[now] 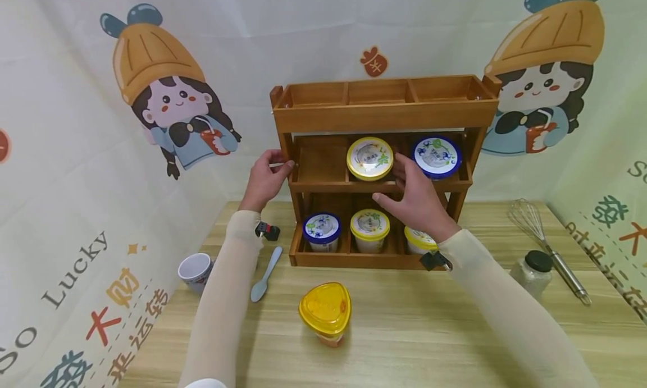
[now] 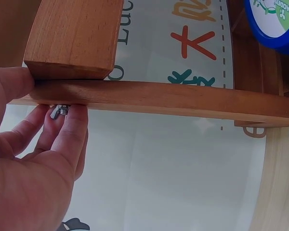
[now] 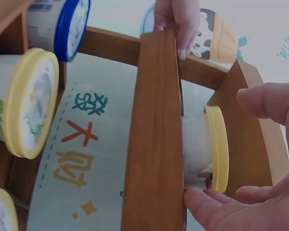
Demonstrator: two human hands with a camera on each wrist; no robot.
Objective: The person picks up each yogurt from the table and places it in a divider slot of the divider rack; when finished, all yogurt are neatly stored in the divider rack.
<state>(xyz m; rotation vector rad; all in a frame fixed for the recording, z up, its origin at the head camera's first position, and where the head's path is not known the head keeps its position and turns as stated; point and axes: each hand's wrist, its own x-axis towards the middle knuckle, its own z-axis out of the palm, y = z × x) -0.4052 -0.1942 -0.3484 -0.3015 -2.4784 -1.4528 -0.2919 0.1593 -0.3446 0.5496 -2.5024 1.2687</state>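
A brown wooden rack [image 1: 386, 115] stands against the back wall. My left hand [image 1: 267, 177] holds its left upright, thumb on one side and fingers on the other, beside a small wing nut [image 2: 60, 110]. A yellow-lidded tub [image 1: 370, 159] sits in the middle compartment of the middle shelf. At that tub's right side is my right hand [image 1: 417, 200], fingers extended and thumb held apart; in the right wrist view, contact cannot be made out. A blue-lidded tub [image 1: 437, 156] occupies the right compartment. The bottom shelf bears a blue-lidded tub [image 1: 322, 231] and two yellow-lidded ones [image 1: 370, 231].
On the table before the rack stands a cup with a yellow three-cornered lid [image 1: 326, 309]. To the left are a pale blue spoon [image 1: 265, 275] and a white cup [image 1: 195, 270]. A black-capped jar [image 1: 532, 273] and a whisk [image 1: 548, 247] are at the right.
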